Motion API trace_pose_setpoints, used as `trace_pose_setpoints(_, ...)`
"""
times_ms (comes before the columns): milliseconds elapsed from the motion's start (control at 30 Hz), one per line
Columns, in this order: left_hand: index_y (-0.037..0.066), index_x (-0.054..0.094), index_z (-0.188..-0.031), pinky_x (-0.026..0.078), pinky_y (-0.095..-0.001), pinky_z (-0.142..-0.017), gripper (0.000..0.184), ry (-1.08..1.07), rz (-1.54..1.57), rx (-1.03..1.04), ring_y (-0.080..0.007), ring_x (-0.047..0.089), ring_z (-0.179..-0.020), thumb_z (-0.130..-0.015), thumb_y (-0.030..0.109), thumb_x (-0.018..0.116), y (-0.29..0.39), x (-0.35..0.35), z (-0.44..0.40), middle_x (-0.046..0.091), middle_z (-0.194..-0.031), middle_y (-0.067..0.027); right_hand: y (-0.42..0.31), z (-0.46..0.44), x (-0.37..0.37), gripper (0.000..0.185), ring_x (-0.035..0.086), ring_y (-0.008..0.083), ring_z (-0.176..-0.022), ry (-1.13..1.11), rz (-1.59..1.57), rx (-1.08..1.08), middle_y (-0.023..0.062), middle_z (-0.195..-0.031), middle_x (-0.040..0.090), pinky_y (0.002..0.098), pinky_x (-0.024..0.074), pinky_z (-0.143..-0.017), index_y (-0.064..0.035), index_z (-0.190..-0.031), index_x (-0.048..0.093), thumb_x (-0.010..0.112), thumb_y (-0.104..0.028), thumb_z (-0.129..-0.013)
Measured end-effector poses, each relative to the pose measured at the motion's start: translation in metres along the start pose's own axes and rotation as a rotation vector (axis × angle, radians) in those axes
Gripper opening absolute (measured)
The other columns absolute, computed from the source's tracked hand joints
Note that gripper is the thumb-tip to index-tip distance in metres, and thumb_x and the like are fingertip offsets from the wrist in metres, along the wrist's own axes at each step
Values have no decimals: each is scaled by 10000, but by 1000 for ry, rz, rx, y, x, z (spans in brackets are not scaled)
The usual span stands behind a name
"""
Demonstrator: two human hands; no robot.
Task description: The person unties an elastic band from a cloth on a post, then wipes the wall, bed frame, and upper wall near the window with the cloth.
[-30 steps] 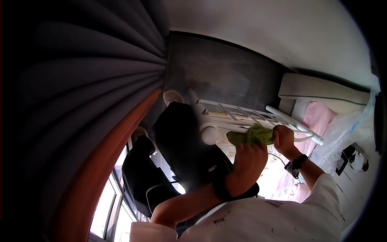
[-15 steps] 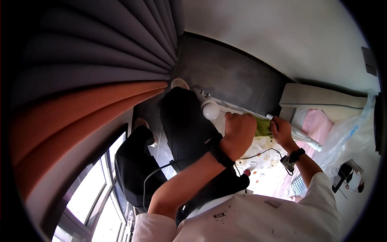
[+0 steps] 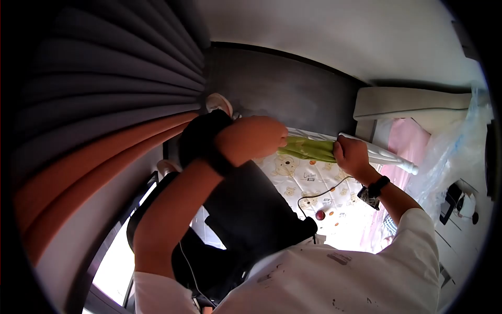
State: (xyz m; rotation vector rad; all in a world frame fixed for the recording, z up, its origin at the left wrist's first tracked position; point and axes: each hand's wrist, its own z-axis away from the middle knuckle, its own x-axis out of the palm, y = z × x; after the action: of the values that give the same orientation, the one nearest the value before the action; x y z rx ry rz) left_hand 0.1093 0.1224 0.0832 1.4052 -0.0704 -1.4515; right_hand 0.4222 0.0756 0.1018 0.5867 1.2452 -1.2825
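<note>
While a curtain (image 3: 130, 73), grey with an orange border, hangs in pleats at far left, the work lies towards the middle. Left hand (image 3: 255, 137): knuckles uppermost, fingers curled in on the left end of a green cloth (image 3: 309, 149); tips mostly hidden behind the back of the hand. Green cloth: one item, spanning the gap between both hands, lengthwise against a white rail (image 3: 389, 156), above a bear-printed sheet (image 3: 302, 180). Whether it wraps the rail or only lies over it, one cannot tell. Held at both ends, presumably so that it keeps straight and snug to the rail. Appearance: bright yellow-green, soft, drawn into a narrow band, with shallow creases running along its length; no print visible. Right hand (image 3: 355, 157): fingers closed round the cloth's right end, thumb on the near side, apparently anchoring it. White rail: runs out beyond this hand to a rounded end, near pink bedding (image 3: 410, 137). Clear plastic sheeting (image 3: 444, 146): far right, crumpled, untouched.
</note>
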Motion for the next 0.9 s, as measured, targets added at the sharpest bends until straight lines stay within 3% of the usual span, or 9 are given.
trace_pose_setpoints(33,84,585,-922,485,-427,-628,141,-158,249,61,-327,628,-701,-894,213,536,1,-15,-1,634,-770,-142,0,-1,-2,262,547,380,-539,-11,9,11,162,-567,540,480,431,-519,-60,-683,542,496,-236,-873)
trace_pose_setpoints(167,55,566,-932,476,-443,-637,160,-331,279,53,-342,625,-715,-913,206,519,12,-46,7,619,-748,-165,-1,-1,0,268,544,378,-536,-27,-32,-2,161,-573,539,473,423,-514,-58,-671,532,493,-232,-871)
trace_pose_setpoints(267,48,577,-942,483,-424,-649,152,-259,235,98,-332,627,-736,-899,187,532,4,-38,9,627,-792,-159,-2,-6,-1,271,541,378,-542,-39,-16,5,164,-571,529,470,421,-517,-52,-673,522,493,-232,-874)
trace_pose_setpoints(333,49,585,-978,490,-407,-659,139,68,125,180,-319,624,-762,-872,135,557,0,-19,21,628,-841,-147,-2,-4,-2,272,536,379,-545,-47,-14,-4,165,-570,516,472,418,-522,-44,-680,510,486,-227,-881)
trace_pose_setpoints(433,46,586,-1018,495,-392,-663,186,194,-72,228,-306,620,-775,-836,80,579,6,1,32,619,-859,-132,-4,-5,-6,269,527,384,-541,-64,-72,-15,164,-572,509,472,417,-528,-43,-686,504,472,-217,-889)
trace_pose_setpoints(567,35,575,-1023,492,-394,-650,198,105,106,257,-297,619,-758,-825,45,578,-2,-25,28,611,-831,-130,-2,-3,-7,243,525,386,-551,-84,-62,-21,161,-581,513,475,416,-534,-50,-699,502,464,-197,-889)
trace_pose_setpoints(633,37,574,-1009,488,-407,-633,182,-71,215,230,-299,618,-737,-827,39,566,-12,-32,31,607,-816,-136,-3,-4,-8,234,521,386,-549,-109,-48,-29,160,-577,508,475,416,-534,-45,-706,499,466,-191,-886)
trace_pose_setpoints(767,61,575,-997,485,-389,-654,177,232,323,364,-278,607,-783,-825,27,558,-20,-16,47,603,-850,-116,-3,-6,-8,242,521,381,-551,-119,-29,-69,163,-583,497,469,406,-519,-43,-697,490,463,-197,-881)
trace_pose_setpoints(900,94,579,-972,478,-347,-716,171,-34,234,309,-235,567,-873,-819,21,559,-7,-49,46,570,-887,-66,-3,-5,-14,248,507,365,-531,-7,3,-89,146,-576,486,441,398,-495,-56,-665,476,477,-206,-864)
